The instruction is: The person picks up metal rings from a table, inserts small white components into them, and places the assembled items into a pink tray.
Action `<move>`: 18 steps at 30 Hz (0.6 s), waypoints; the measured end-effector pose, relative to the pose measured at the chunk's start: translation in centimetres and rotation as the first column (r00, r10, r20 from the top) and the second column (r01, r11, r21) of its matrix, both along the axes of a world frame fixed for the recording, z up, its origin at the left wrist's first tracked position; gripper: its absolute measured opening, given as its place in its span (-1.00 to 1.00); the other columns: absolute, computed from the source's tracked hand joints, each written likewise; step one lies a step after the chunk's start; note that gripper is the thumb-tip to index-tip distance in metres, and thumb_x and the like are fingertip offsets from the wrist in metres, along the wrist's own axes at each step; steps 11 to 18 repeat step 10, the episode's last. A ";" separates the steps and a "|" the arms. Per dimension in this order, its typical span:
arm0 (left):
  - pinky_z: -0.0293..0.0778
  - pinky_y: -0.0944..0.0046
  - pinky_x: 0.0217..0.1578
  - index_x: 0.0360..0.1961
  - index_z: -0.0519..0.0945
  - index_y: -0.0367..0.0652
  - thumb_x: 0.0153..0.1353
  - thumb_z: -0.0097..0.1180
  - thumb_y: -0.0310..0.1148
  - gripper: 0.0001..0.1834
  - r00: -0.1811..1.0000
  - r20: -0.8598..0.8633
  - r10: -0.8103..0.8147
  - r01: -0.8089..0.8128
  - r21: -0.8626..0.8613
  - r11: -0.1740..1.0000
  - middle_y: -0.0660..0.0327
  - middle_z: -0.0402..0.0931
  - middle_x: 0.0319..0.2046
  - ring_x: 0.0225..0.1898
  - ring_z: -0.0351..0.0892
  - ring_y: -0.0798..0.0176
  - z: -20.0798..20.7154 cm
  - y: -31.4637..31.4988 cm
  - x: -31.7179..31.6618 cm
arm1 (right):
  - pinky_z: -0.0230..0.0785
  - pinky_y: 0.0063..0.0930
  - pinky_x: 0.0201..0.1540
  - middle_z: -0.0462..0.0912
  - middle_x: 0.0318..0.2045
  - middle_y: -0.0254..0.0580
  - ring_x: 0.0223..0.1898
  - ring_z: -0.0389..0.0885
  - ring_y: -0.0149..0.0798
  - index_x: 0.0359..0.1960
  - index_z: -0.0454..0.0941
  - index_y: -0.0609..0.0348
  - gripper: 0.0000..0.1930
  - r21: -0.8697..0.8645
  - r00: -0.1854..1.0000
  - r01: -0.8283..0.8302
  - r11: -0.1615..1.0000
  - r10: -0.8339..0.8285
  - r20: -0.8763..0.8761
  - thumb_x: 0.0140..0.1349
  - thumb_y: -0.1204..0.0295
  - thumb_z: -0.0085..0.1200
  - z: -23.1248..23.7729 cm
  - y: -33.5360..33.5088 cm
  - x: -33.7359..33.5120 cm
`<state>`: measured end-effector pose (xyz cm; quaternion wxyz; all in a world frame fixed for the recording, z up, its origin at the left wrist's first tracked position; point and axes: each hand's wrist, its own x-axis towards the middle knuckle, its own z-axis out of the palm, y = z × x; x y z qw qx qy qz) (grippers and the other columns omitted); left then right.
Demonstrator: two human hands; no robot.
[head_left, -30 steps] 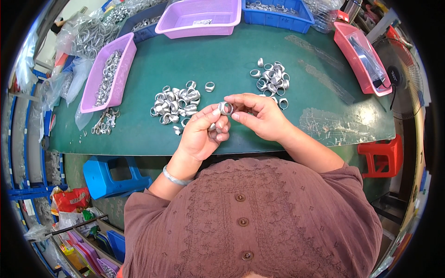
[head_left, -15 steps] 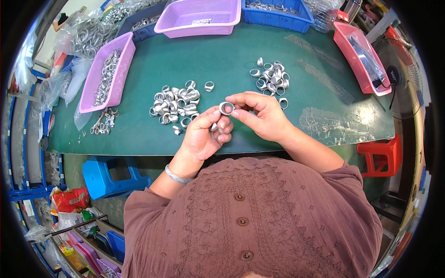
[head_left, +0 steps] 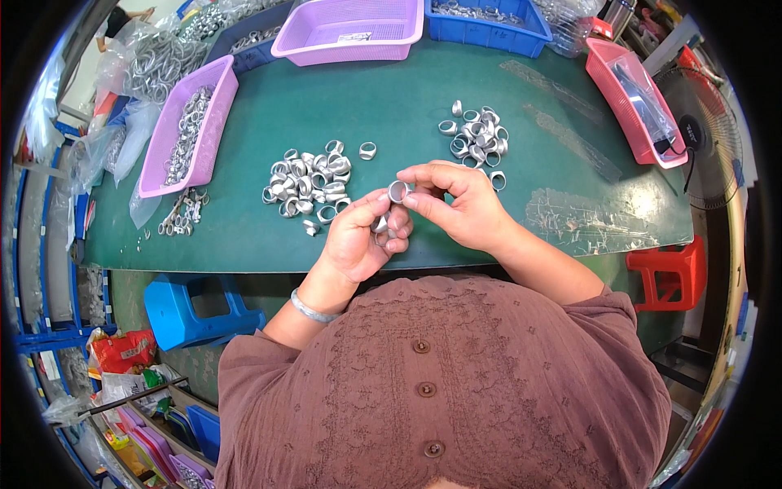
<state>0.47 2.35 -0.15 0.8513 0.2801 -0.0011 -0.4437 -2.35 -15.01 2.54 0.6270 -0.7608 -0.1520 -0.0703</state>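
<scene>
Between the fingertips of both hands is a silver-grey metal ring (head_left: 398, 192), its round flat face turned up. My left hand (head_left: 358, 236) pinches it from the left, and its curled lower fingers hold more rings (head_left: 380, 224), partly hidden. My right hand (head_left: 460, 204) grips the same ring from the right with thumb and forefinger. Left of my hands lies a large heap of similar rings (head_left: 305, 183), with a single ring (head_left: 367, 151) apart from it. Beyond my right hand is a smaller ring heap (head_left: 481, 137); one ring (head_left: 498, 180) lies nearer my wrist.
On the green table (head_left: 391, 98), a purple basket (head_left: 213, 134) of small metal parts stands left. At the back are another purple basket (head_left: 346, 55) and a blue bin (head_left: 489, 37). A pink basket (head_left: 611, 98) and fan (head_left: 700, 134) are right; blue (head_left: 175, 314) and red stools (head_left: 688, 273) stand below.
The ring between my fingertips has turned: its open hoop showed before, its flat face shows now. My left fingers have shifted slightly around the rings they hold.
</scene>
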 end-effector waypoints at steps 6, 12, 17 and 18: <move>0.17 0.46 -0.57 -0.30 0.40 -0.15 0.21 -0.17 -0.30 -0.82 1.000 -0.018 -0.016 0.015 -0.016 1.000 0.29 0.31 -0.59 -0.51 0.25 0.36 -0.3 0.0 0.0 | 0.34 -0.63 -0.43 0.55 -0.48 -0.23 -0.49 0.52 -0.50 -0.24 0.51 0.32 -0.79 -0.047 1.000 0.003 0.999 -0.003 0.010 0.06 0.53 0.09 0.3 0.0 -0.1; 0.18 0.45 -0.57 -0.30 0.39 -0.15 0.21 -0.18 -0.28 -0.81 1.000 0.001 -0.010 0.010 0.008 1.000 0.28 0.32 -0.58 -0.51 0.25 0.36 -0.3 -0.1 -0.1 | 0.34 -0.62 -0.44 0.56 -0.47 -0.22 -0.49 0.53 -0.48 -0.24 0.51 0.30 -0.79 -0.049 0.999 0.008 0.999 -0.006 0.036 0.06 0.52 0.09 0.2 -0.1 -0.1; 0.18 0.45 -0.57 -0.30 0.39 -0.15 0.21 -0.18 -0.28 -0.81 1.000 0.001 -0.010 0.010 0.008 1.000 0.28 0.32 -0.58 -0.51 0.25 0.36 -0.3 -0.1 -0.1 | 0.34 -0.62 -0.44 0.56 -0.47 -0.22 -0.49 0.53 -0.48 -0.24 0.51 0.30 -0.79 -0.049 0.999 0.008 0.999 -0.006 0.036 0.06 0.52 0.09 0.2 -0.1 -0.1; 0.18 0.45 -0.57 -0.30 0.39 -0.15 0.21 -0.18 -0.28 -0.81 1.000 0.001 -0.010 0.010 0.008 1.000 0.28 0.32 -0.58 -0.51 0.25 0.36 -0.3 -0.1 -0.1 | 0.34 -0.62 -0.44 0.56 -0.47 -0.22 -0.49 0.53 -0.48 -0.24 0.51 0.30 -0.79 -0.049 0.999 0.008 0.999 -0.006 0.036 0.06 0.52 0.09 0.2 -0.1 -0.1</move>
